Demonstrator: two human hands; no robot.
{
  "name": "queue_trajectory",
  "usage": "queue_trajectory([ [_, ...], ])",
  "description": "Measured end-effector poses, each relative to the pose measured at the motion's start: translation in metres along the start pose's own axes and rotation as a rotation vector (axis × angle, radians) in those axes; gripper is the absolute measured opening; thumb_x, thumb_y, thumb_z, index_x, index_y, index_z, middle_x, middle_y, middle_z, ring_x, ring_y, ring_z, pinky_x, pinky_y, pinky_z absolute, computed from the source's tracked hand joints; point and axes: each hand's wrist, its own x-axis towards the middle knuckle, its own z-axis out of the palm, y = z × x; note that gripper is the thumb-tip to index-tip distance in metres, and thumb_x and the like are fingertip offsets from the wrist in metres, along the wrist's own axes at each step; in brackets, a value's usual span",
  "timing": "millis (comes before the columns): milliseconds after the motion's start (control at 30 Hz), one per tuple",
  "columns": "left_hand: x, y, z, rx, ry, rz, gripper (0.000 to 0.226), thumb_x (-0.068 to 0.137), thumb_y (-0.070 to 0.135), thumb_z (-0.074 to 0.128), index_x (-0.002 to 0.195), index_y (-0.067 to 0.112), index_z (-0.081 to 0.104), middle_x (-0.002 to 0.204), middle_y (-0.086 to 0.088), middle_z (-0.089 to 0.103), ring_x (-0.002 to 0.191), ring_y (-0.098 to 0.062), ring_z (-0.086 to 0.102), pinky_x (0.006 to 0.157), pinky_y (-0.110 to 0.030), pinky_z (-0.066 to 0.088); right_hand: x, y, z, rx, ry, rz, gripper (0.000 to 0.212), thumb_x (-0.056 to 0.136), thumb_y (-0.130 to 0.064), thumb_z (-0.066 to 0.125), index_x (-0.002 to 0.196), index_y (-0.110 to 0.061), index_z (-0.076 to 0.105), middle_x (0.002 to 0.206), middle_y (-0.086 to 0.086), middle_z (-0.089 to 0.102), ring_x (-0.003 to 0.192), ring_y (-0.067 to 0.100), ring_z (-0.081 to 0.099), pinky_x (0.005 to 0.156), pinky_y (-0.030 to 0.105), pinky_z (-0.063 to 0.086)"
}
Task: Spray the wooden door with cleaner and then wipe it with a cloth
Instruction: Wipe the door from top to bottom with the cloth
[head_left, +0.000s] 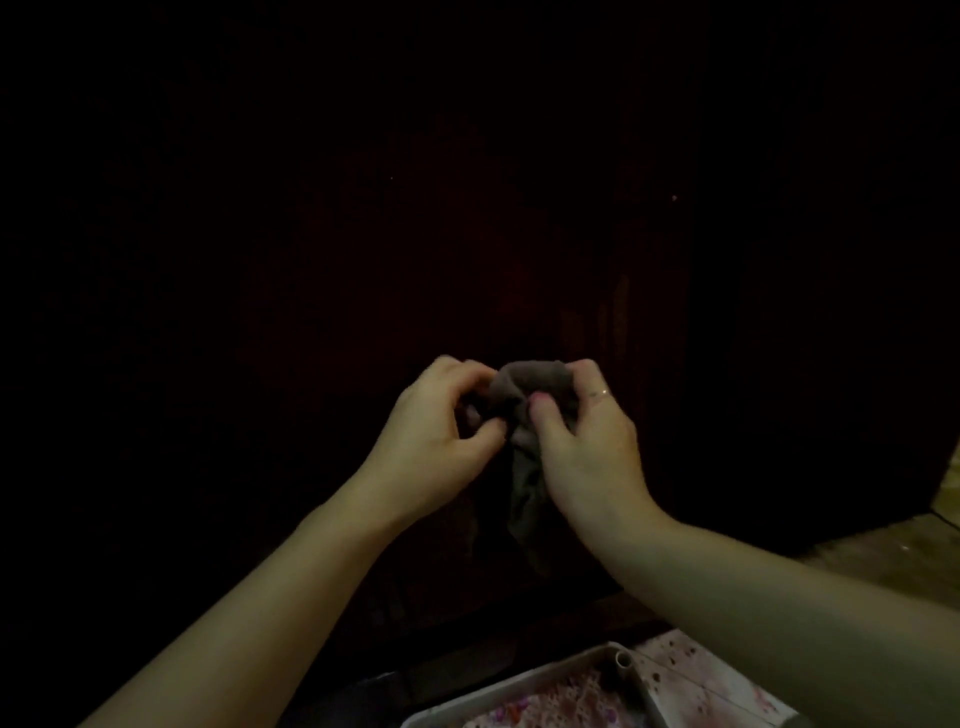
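Item: we bunch a crumpled grey-brown cloth (524, 410) in left hand (436, 431) and right hand (582, 441), both pinching it, before the dark wooden door (467, 234); wiping apparently pending, spraying unverifiable.

**No readable text in view**

I can't make out any lettering, labels, brand marks, numbers or signs from my head view. The frame is very dark, and the pale tray (550, 675) at the bottom edge shows only pink and purple speckles, not writing.
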Motion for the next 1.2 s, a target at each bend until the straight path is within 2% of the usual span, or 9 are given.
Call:
queue_trajectory([
  [133, -0.002, 0.004, -0.019, 0.569, 0.459, 0.202, 0.036, 0.078, 0.015, 0.068, 0.113, 0.013, 0.062, 0.111, -0.006, 0.05, 0.102, -0.02, 0.046, 0.083, -0.029, 0.042, 0.019, -0.006, 0.015, -0.2, 0.243, -0.193, 0.024, 0.096, -0.021, 0.054, 0.12, -0.021, 0.054, 0.113, -0.01, 0.04, 0.088, -0.008, 0.05, 0.071, 0.001, 0.043],
  [200, 0.0, -0.003, -0.027, 0.782, 0.574, 0.204, 0.046, 0.076, 0.021, 0.068, 0.12, 0.013, 0.057, 0.126, -0.015, 0.042, 0.116, -0.031, 0.038, 0.097, -0.044, 0.037, 0.027, -0.01, 0.032, -0.259, 0.267, -0.329, 0.031, 0.095, -0.024, 0.049, 0.125, -0.018, 0.054, 0.117, -0.006, 0.038, 0.095, 0.003, 0.052, 0.078, 0.014, 0.052],
  [300, 0.004, -0.017, -0.036, 0.891, 0.548, 0.144, 0.065, 0.077, 0.028, 0.069, 0.136, 0.015, 0.046, 0.142, -0.013, 0.021, 0.136, -0.035, 0.022, 0.115, -0.059, 0.018, 0.03, 0.007, 0.064, -0.537, 0.296, -0.618, 0.038, 0.093, -0.02, 0.048, 0.13, -0.013, 0.053, 0.125, 0.011, 0.044, 0.112, 0.027, 0.048, 0.092, 0.041, 0.052],
  [367, 0.004, -0.022, -0.036, 0.912, 0.518, 0.132, 0.071, 0.078, 0.03, 0.068, 0.141, 0.014, 0.042, 0.146, -0.013, 0.016, 0.14, -0.037, 0.017, 0.116, -0.061, 0.013, 0.027, 0.029, 0.075, -0.711, 0.287, -0.724, 0.046, 0.092, -0.018, 0.05, 0.137, -0.013, 0.044, 0.136, 0.014, 0.036, 0.125, 0.033, 0.038, 0.108, 0.047, 0.037],
  [433, 0.003, -0.025, -0.035, 0.935, 0.502, 0.139, 0.074, 0.078, 0.031, 0.067, 0.144, 0.015, 0.039, 0.148, -0.015, 0.015, 0.142, -0.038, 0.016, 0.117, -0.06, 0.01, 0.024, 0.048, 0.075, -0.817, 0.252, -0.771, 0.052, 0.091, -0.023, 0.049, 0.142, -0.018, 0.036, 0.145, 0.012, 0.029, 0.134, 0.033, 0.031, 0.116, 0.048, 0.022],
  [633, 0.0, -0.033, -0.041, 0.984, 0.498, 0.2, 0.073, 0.081, 0.035, 0.066, 0.146, 0.016, 0.038, 0.152, -0.016, 0.016, 0.144, -0.037, 0.014, 0.118, -0.057, 0.008, 0.046, 0.051, 0.058, -0.782, 0.364, -0.714, 0.05, 0.095, -0.036, 0.046, 0.141, -0.022, 0.035, 0.148, 0.01, 0.027, 0.138, 0.035, 0.026, 0.118, 0.051, 0.016],
  [800, -0.001, -0.036, -0.039, 0.994, 0.485, 0.21, 0.072, 0.084, 0.031, 0.063, 0.149, 0.015, 0.035, 0.154, -0.019, 0.015, 0.145, -0.038, 0.011, 0.118, -0.058, 0.003, 0.034, 0.06, 0.053, -0.851, 0.106, -0.914, 0.053, 0.091, -0.042, 0.05, 0.14, -0.023, 0.039, 0.149, 0.009, 0.034, 0.139, 0.034, 0.029, 0.118, 0.054, 0.017],
  [1033, 0.002, -0.036, -0.037, 1.011, 0.498, 0.202, 0.076, 0.083, 0.033, 0.065, 0.149, 0.014, 0.033, 0.153, -0.019, 0.015, 0.145, -0.039, 0.01, 0.117, -0.058, 0.002, 0.04, 0.071, 0.026, -0.885, 0.277, -0.564, 0.067, 0.09, -0.051, 0.042, 0.144, -0.014, 0.027, 0.152, 0.016, 0.017, 0.142, 0.04, 0.016, 0.117, 0.057, 0.012],
  [1200, 0.004, -0.036, -0.03, 0.981, 0.526, 0.19, 0.076, 0.08, 0.035, 0.063, 0.147, 0.013, 0.033, 0.152, -0.018, 0.013, 0.144, -0.039, 0.009, 0.117, -0.058, 0.001, 0.026, 0.057, 0.051, -0.92, -0.011, -0.906, 0.063, 0.089, -0.053, 0.044, 0.144, -0.022, 0.037, 0.153, 0.008, 0.025, 0.143, 0.034, 0.021, 0.118, 0.055, 0.011],
])
